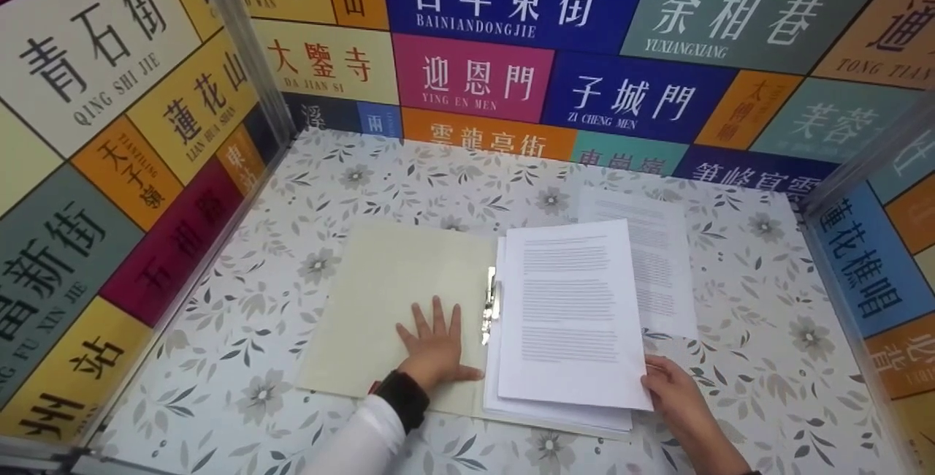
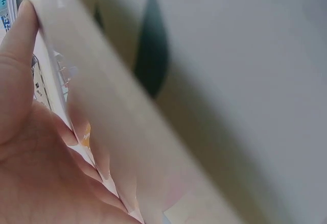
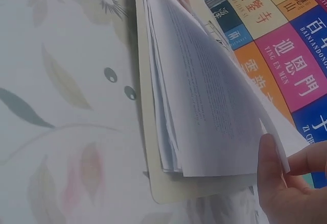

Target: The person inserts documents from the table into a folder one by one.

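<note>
A cream file folder [image 1: 372, 278] lies opened out on the table, with a metal clip [image 1: 491, 307] along its middle fold. On its right half rests a stack of paper [image 1: 606, 420]. My left hand [image 1: 434, 347] presses flat on the bare left cover, fingers spread, thumb pointing toward the fold. With thumb and fingers my right hand [image 1: 672, 387] pinches the lower right edge of the top printed sheet [image 1: 570, 380]. In the right wrist view that sheet [image 3: 225, 112] lifts and bows away from the stack. The left wrist view shows the palm [image 2: 41, 157] against the blurred cover.
Behind the folder's right side lies another printed sheet [image 1: 668, 256], partly covered by the top page. A floral cloth [image 1: 263, 394] covers the table. Panels with street names [image 1: 504, 0] stand at the back and both sides.
</note>
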`<state>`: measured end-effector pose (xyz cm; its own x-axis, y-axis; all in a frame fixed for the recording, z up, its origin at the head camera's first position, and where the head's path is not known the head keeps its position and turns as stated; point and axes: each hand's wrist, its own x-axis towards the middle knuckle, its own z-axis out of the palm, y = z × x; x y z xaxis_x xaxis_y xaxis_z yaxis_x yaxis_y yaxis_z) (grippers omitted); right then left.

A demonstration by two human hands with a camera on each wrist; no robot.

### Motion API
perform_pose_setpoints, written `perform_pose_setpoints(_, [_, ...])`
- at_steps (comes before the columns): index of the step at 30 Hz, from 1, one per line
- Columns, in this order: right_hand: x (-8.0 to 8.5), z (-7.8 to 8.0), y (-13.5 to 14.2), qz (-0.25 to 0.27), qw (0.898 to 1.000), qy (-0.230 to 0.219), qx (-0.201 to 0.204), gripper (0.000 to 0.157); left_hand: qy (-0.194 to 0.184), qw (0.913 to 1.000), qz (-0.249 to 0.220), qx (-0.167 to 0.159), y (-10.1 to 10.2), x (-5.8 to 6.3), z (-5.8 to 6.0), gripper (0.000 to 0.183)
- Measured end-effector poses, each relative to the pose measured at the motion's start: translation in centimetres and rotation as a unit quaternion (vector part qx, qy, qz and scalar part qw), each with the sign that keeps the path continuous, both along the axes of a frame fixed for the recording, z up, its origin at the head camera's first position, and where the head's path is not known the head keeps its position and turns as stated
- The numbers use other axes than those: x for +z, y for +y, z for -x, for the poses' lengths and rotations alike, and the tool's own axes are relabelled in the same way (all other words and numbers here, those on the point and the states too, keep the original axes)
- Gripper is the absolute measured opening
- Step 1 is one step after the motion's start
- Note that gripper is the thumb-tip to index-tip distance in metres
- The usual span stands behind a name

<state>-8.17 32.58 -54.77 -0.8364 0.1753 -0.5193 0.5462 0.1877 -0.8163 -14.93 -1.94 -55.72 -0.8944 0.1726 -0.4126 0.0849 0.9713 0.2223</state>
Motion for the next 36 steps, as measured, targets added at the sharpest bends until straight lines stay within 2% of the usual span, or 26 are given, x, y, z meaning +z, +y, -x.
perform_pose_setpoints(8, [-0.4, -0.4, -0.6, -0.023, 0.999, -0.022, 0.014, 0.052, 0.004, 0.9999, -0.014, -0.002, -0.1, -0.1, -0.1, 0.121])
perform_pose_setpoints(22, [-1.1, -0.7, -1.4, 0.000, 0.999, -0.041, 0.020, 0.051, 0.000, 1.0000, -0.003, 0.000, 0.1, 0.6, 0.0, 0.121])
perform_pose_setpoints(36, [-1.5, -1.0, -1.0, -0.021, 0.998, -0.052, 0.040, 0.052, 0.007, 0.9999, -0.011, -0.001, 0.0, -0.2, 0.0, 0.123])
